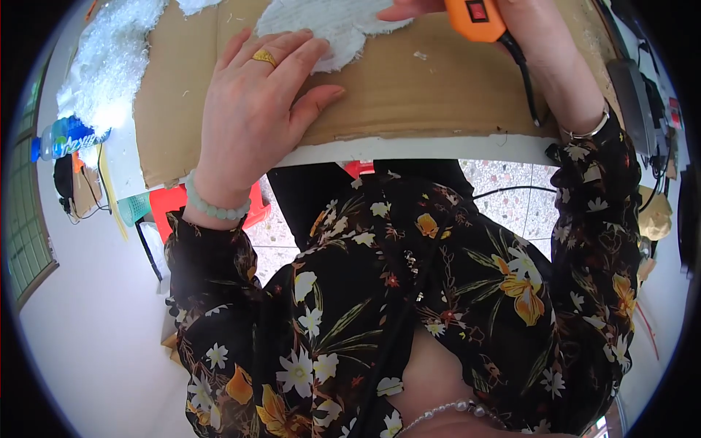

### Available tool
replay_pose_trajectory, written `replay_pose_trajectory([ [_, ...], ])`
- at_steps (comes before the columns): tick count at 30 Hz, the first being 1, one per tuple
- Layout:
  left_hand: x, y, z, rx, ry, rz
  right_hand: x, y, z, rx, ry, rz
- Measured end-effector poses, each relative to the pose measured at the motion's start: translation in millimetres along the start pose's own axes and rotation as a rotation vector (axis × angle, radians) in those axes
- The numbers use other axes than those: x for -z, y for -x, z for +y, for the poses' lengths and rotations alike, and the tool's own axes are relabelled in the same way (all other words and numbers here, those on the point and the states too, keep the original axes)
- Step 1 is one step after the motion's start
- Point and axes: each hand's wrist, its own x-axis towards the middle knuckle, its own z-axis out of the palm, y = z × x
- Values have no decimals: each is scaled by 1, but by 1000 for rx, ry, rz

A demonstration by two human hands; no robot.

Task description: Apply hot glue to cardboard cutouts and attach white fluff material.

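Note:
My left hand, a ring on one finger, lies palm down with its fingers stretched out. Its fingertips rest on a white fluffy piece of material with ragged edges, which lies on a brown cardboard sheet. At the top edge, my right hand grips an orange corded tool with a red switch. The tool's working end is cut off by the frame, so I cannot make out its kind. Its black cord hangs down beside my right wrist.
Shiny white fibre material is heaped at the table's left. By it lies a plastic bottle with a blue cap. A red stool shows below the table edge. Dark equipment with cables is at the right.

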Motion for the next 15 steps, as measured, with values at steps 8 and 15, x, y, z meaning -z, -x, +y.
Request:
replay_pose_trajectory([
  [8,-5,2,-1,48,151,17,30,11,-7,-113,277,-114],
  [15,-6,5,9,2,84,8,20,0,-3,-219,469,-234],
])
